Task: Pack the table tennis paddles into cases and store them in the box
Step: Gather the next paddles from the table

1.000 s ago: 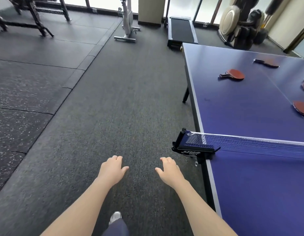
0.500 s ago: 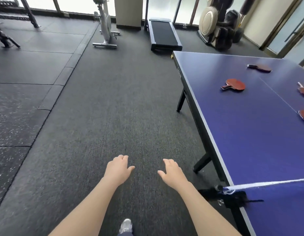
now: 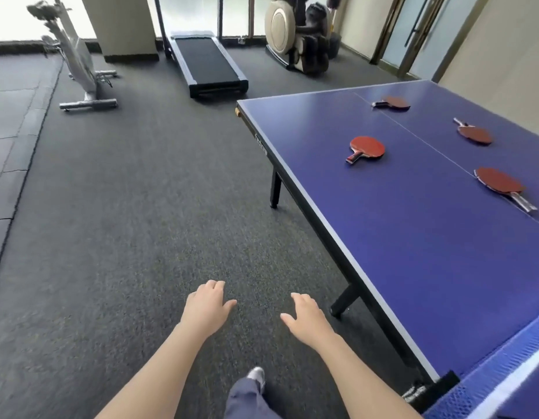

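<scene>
You've walked on past the net (image 3: 501,379) and the table (image 3: 413,267) is closer — your left hand (image 3: 206,309) and right hand (image 3: 307,319) hang relaxed and empty — so the nearest paddle (image 3: 366,148), lying there unpacked, is next.

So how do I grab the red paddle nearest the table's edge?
Take its handle, probably with the right hand. The paddle lies flat, red face up, and the handle points toward the long edge of the table beside you, so reach in from that side.
</scene>
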The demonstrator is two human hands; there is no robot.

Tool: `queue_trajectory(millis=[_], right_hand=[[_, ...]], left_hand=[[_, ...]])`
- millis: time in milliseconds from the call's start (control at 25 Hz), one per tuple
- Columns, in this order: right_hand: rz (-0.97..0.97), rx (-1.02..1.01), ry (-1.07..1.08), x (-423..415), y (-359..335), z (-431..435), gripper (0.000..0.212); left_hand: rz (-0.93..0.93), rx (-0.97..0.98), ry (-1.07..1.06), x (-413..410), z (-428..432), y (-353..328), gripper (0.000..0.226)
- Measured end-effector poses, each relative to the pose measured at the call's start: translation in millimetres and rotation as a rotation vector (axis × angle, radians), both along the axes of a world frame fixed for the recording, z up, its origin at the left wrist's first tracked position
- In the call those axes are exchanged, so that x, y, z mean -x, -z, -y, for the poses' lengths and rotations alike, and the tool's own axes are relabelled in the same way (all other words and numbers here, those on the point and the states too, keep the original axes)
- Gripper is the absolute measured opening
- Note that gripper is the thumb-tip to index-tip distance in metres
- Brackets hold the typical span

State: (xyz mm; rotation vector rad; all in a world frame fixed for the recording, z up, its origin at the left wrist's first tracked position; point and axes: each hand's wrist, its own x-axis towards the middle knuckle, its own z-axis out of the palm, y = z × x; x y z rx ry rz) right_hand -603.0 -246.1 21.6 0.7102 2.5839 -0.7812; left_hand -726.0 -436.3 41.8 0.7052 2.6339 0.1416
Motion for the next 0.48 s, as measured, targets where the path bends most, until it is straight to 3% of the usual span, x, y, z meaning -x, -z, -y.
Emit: queue_trajectory(millis=[240, 480], right_hand=[[-0.032, 0.045, 0.210, 60.0, -3.2, -72.4, 0.061], [-0.045, 0.034, 0.512, 59.9, -8.3, -148.7, 0.060]], left_hand=[[-0.020, -0.010, 0.151, 91.9, -97.5, -3.4, 0.061], [-0.020, -0.040, 0.440, 122.2, -221.0, -4.3, 0.059]])
